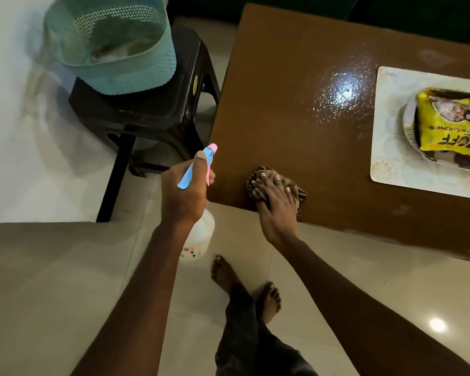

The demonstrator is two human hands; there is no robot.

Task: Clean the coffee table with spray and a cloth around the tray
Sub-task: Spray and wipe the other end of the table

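The floor [52,280] was pale glossy tile, and a ceiling light showed in it as a bright spot [437,325]. A dark plastic stool [147,112] stood on it just beside the table, bearing a teal perforated basket [111,47]. The room was dim, and beyond the table lay something dark green [418,14].

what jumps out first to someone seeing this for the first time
The glittering patch of spray droplets on the brown coffee table, just left of the tray. Then the hands at the near edge: the right hand presses a cloth flat, the left hand grips a spray bottle.
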